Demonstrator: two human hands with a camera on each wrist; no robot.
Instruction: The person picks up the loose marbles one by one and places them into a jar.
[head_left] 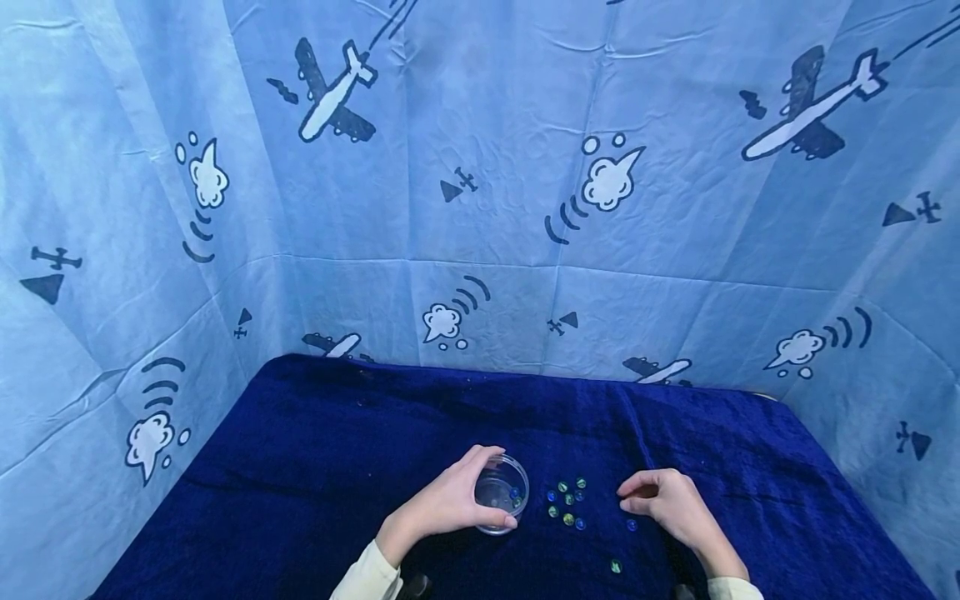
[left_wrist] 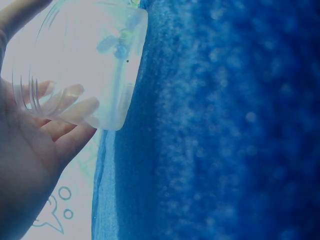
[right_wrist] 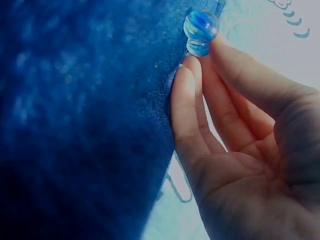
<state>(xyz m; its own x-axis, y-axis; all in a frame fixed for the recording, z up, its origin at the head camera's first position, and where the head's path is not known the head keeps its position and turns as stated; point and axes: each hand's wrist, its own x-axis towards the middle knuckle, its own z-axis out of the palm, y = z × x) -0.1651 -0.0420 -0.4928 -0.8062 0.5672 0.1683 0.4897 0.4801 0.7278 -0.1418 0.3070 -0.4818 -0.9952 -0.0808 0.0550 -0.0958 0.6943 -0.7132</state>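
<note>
My left hand (head_left: pixel 457 500) grips a clear plastic jar (head_left: pixel 492 525) around its side, thumb in front and fingers behind. A few blue and green marbles (head_left: pixel 515 494) lie inside it; in the left wrist view the jar (left_wrist: pixel 80 65) sits tilted, close to the blue cloth. My right hand (head_left: pixel 670 504) is low over the cloth, right of the loose marbles. Its thumb and fingertips pinch a blue-striped marble (right_wrist: pixel 198 48), partly hidden behind another blue marble (right_wrist: pixel 201 24). That nearer blue marble (head_left: pixel 632 525) lies on the cloth just below the thumb in the head view.
Several green and blue marbles (head_left: pixel 568 500) lie scattered between the jar and the right hand. A single green marble (head_left: pixel 616 566) lies nearer the front. Dark blue velvet cloth (head_left: pixel 337 433) covers the table, and a light blue curtain (head_left: pixel 495 225) printed with airplanes stands behind and at the sides.
</note>
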